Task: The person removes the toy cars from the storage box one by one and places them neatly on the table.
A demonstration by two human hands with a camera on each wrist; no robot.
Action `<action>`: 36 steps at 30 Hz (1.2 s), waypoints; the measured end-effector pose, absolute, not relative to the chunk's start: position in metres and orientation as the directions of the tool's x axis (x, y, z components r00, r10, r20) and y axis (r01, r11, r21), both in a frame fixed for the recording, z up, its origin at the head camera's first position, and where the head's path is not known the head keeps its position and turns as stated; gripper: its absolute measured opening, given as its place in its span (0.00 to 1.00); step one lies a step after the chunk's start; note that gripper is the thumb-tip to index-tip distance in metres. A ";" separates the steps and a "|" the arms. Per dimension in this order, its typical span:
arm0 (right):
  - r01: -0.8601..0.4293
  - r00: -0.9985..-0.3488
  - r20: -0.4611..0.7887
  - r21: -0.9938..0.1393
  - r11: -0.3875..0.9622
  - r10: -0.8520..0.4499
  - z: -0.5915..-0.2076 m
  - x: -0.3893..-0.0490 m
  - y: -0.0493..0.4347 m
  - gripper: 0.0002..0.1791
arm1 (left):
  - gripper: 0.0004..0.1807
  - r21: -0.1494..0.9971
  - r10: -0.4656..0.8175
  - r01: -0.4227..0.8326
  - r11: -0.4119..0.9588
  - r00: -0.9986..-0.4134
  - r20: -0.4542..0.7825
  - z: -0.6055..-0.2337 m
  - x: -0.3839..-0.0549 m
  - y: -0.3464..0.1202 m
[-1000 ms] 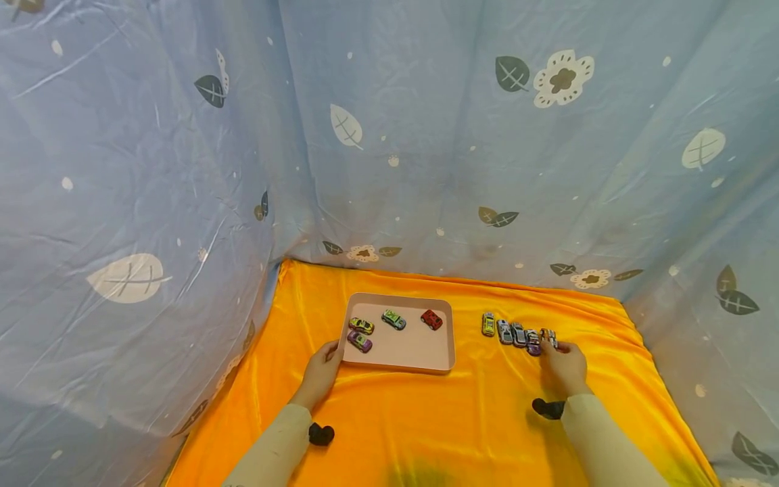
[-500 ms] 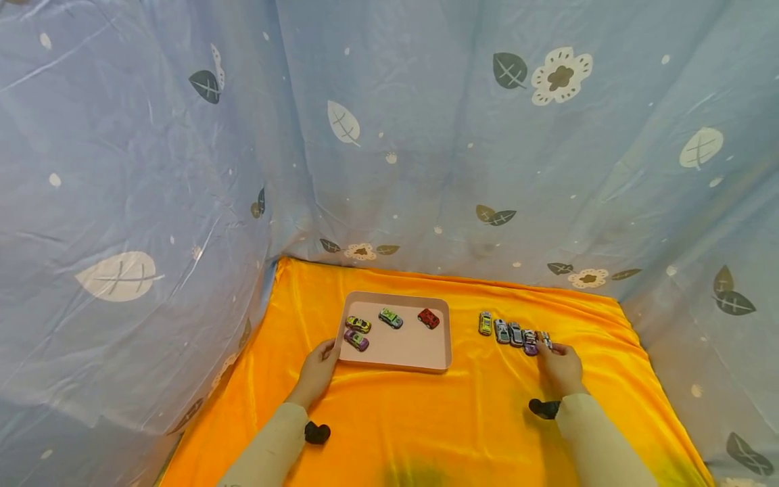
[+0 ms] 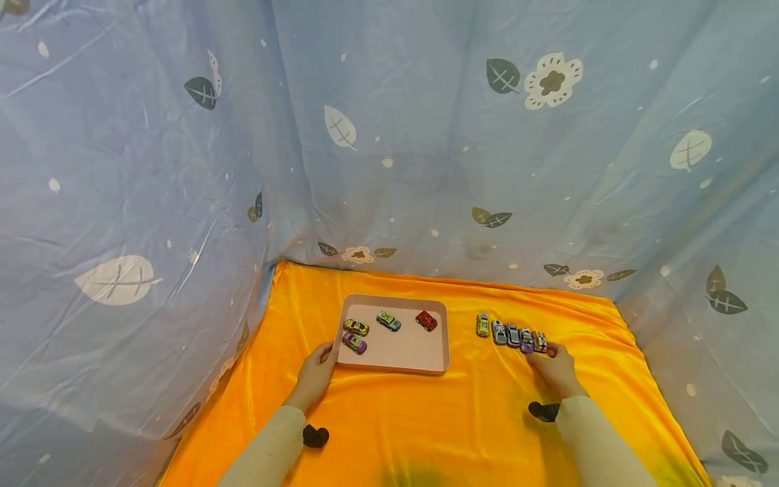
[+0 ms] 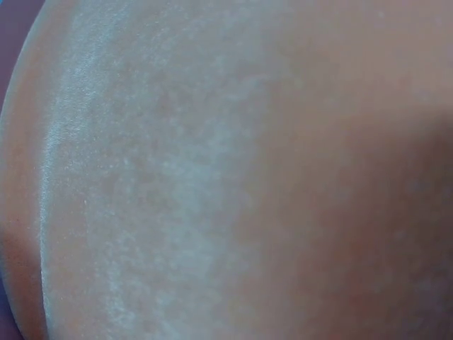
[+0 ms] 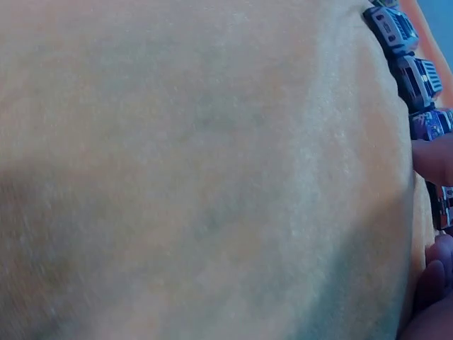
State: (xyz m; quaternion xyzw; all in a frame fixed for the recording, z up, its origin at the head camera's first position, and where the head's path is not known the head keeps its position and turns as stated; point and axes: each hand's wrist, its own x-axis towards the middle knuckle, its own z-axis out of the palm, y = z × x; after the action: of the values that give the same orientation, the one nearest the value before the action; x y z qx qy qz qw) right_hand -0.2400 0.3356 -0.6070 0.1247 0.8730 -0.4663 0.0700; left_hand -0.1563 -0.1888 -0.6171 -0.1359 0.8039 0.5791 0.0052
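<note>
My left hand (image 3: 318, 372) grips the lower left rim of a shallow pink tray (image 3: 402, 350). Inside the tray are a yellow toy car (image 3: 356, 327), a purple-and-green toy car (image 3: 354, 343), a green toy car (image 3: 388, 320) and a red toy car (image 3: 427, 320). My right hand (image 3: 555, 370) holds a white-and-orange toy car (image 3: 539, 341) between thumb and fingers, at the right end of a row. Beside it stand a purple toy car (image 3: 527, 340), a grey toy car (image 3: 513, 335), a silver toy car (image 3: 499, 332) and, slightly apart, a yellow-green toy car (image 3: 483, 325).
An orange cloth (image 3: 426, 419) covers the table. Pale blue curtains (image 3: 420, 135) with leaf and flower prints hang behind and at both sides. Skin fills the left wrist view and most of the right wrist view.
The white-and-orange car has turned straighter and stands beside the purple car; my right fingers have shifted around it. The left hand stays on the tray. The head view has shifted slightly.
</note>
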 end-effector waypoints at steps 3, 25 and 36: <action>0.290 -0.957 -0.232 -0.797 0.530 0.176 -0.605 -0.239 0.332 0.45 | 0.28 0.929 -0.217 -0.227 0.293 -0.962 -0.167 -0.619 -0.156 -0.189; 0.279 -0.950 -0.156 -0.814 0.510 0.270 -0.595 -0.229 0.323 0.45 | 0.27 0.935 -0.217 -0.214 0.281 -0.964 -0.155 -0.621 -0.157 -0.187; 0.081 -0.986 0.010 -0.845 0.529 0.168 -0.560 -0.243 0.278 0.42 | 0.27 0.933 -0.224 -0.221 0.285 -0.962 -0.160 -0.620 -0.156 -0.188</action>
State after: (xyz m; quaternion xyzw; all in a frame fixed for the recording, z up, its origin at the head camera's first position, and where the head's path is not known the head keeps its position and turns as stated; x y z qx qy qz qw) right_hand -0.2425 0.2776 -0.5603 0.0714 0.8733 -0.4799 -0.0450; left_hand -0.1561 -0.1880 -0.6200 -0.1387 0.8014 0.5818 -0.0012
